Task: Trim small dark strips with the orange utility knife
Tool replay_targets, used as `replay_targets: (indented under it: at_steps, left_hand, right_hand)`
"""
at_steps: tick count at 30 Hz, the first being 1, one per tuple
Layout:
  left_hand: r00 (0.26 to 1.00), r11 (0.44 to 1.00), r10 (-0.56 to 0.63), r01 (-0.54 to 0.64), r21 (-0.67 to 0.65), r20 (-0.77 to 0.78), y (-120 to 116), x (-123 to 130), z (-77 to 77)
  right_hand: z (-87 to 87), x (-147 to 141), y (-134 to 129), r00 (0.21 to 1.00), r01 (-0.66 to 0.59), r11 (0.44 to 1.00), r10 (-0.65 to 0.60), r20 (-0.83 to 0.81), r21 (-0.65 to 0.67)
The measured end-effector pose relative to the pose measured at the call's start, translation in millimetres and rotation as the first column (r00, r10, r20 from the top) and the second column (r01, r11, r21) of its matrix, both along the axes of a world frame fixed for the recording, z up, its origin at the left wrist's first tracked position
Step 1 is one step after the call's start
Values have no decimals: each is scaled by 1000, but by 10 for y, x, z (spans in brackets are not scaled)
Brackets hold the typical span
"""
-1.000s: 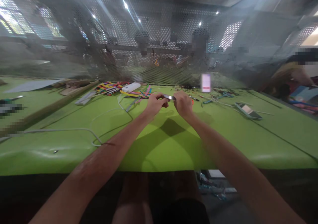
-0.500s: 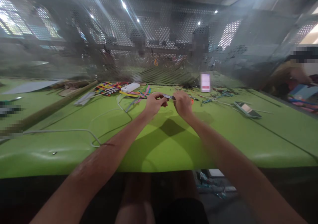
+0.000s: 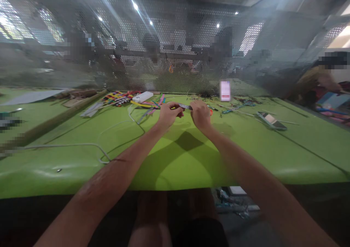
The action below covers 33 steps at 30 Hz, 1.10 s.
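Note:
Above the green table [image 3: 188, 174], both hands are raised close together. My left hand [image 3: 168, 115] is closed, pinching one end of a short, narrow grey strip [image 3: 183, 106]. Around the strip's darker other end, the fingers of my right hand [image 3: 201, 115] are closed. The strip spans the small gap between the hands; its exact kind is too small to make out. Just beyond my right hand lies a small orange object [image 3: 211, 112], partly hidden by it. Several coloured flat strips [image 3: 150, 106] lie behind and left of my left hand.
A white box-like device [image 3: 142, 96] rests near woven coloured strips [image 3: 117, 98]. A white cable [image 3: 68, 145] loops across the left. At the back stands a lit phone [image 3: 225, 91] before a perforated screen [image 3: 175, 81]. A dark flat device [image 3: 271, 120] lies right; another person [image 3: 314, 80] is beyond.
The view has shifted very slightly. Both hands keep nearly the same position and their hold on the grey strip.

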<state>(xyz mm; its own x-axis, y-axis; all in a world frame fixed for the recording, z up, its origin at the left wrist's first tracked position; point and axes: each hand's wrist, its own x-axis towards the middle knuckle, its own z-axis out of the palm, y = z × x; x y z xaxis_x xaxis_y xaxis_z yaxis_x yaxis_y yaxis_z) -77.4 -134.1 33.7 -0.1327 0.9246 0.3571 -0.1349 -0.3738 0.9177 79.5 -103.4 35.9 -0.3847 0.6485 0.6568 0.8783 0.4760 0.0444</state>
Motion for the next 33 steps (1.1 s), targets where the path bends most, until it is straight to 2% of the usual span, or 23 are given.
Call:
replay_targets:
  at_steps: [9,13,18,23,27,33]
  left_hand:
    - [1000,1000,2,-2,-5,-13,-7,-14,9]
    - [999,999,-37,38,26,-25,-26,-5,3]
    - [999,999,-33,32,-13,-38,-46,16,-24]
    - [999,999,-42,42,-21,7,-68,28,-6]
    - [997,997,-60,62,-42,42,-83,34,19]
    - [988,991,-99,109,-82,117,-111,48,57]
  right_hand:
    - [-29,10,14,1000,-9,1000,9,-25,16]
    - [-45,44,63,998,12,1000,-10,-68,19]
    - [-20,115,165,968,24,1000,-28,-251,-18]
    - [5,84,183,922,-71,997,68,-381,5]
    - [6,50,139,934,-112,993,117,-339,35]
    - [21,60,78,989,-58,998,54,-137,-24]
